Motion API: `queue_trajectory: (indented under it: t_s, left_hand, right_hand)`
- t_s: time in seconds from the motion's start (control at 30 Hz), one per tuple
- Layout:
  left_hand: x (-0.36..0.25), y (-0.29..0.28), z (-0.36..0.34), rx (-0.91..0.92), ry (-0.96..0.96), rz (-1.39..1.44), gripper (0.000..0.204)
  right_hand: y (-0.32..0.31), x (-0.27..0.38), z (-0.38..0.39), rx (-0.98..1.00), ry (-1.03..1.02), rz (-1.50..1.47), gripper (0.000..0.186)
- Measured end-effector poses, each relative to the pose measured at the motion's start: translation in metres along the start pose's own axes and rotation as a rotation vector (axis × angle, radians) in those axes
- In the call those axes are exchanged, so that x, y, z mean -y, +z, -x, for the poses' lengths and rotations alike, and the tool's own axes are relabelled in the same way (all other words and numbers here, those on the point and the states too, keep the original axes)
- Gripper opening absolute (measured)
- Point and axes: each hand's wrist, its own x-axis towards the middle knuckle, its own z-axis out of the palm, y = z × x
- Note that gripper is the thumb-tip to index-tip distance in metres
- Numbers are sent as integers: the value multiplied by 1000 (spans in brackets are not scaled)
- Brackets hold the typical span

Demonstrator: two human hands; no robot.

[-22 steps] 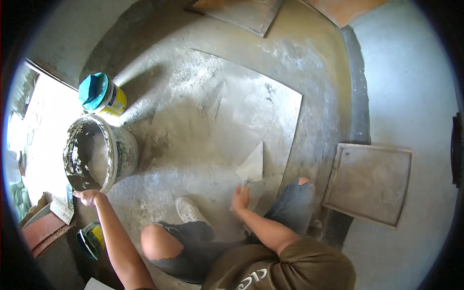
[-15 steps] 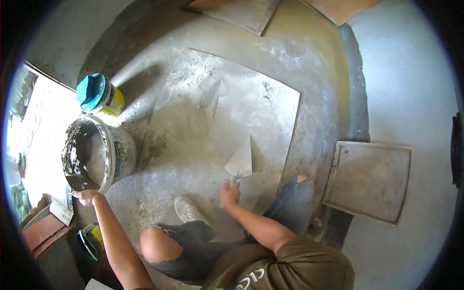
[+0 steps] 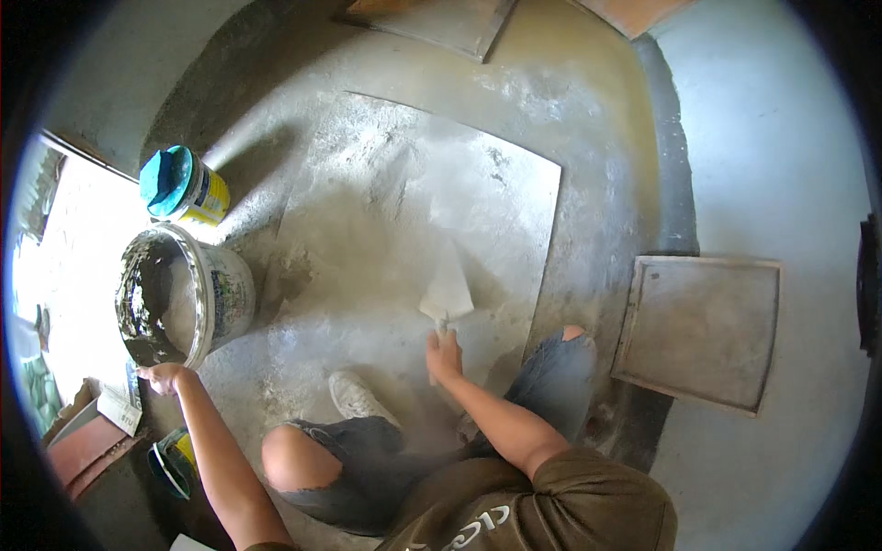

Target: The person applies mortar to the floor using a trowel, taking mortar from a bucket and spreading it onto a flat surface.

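Observation:
My right hand (image 3: 444, 356) is wrapped round the handle of a pointed trowel (image 3: 447, 294), whose pale blade points away from me above a dusty sheet (image 3: 496, 211) on the floor. On the left, my left hand (image 3: 165, 376) grips the near rim of a large, mortar-smeared bucket (image 3: 230, 292). The bucket leans with its mouth to the left, and grey material (image 3: 180, 303) shows inside. Some left fingertips are hidden by the rim. Haze blurs the far end of the blade; whether it touches the sheet I cannot tell.
A smaller yellow bucket with a teal top (image 3: 207, 195) stands beyond the big one. By my left forearm is another small bucket (image 3: 170, 464), near reddish tiles (image 3: 87, 455). A square tray (image 3: 703, 332) lies at right, a framed panel (image 3: 436, 20) at the far side.
The trowel's blade has tilted and shifted slightly left, and more dust hangs round it. My left hand stays at the bucket's rim. The whole view has shifted a little.

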Motion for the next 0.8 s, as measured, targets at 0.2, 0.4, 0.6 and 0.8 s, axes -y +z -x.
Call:
queue_trajectory:
  t_s: [0.2, 0.4, 0.6, 0.8]
  left_hand:
    - [5, 28, -13, 164, -150, 178, 48]
    - [26, 40, -35, 57, -127, 335, 59]
    - [0, -27, 0, 11, -258, 595, 59]
    - [-41, -67, 30, 82, -409, 801, 70]
  right_hand:
    - [-72, 48, -39, 33, -237, 74, 66]
    - [-123, -3, -63, 275, -575, 451, 62]
    - [-134, -43, -60, 447, -816, 973, 60]
    - [-151, 1, -146, 547, -829, 1371, 65]
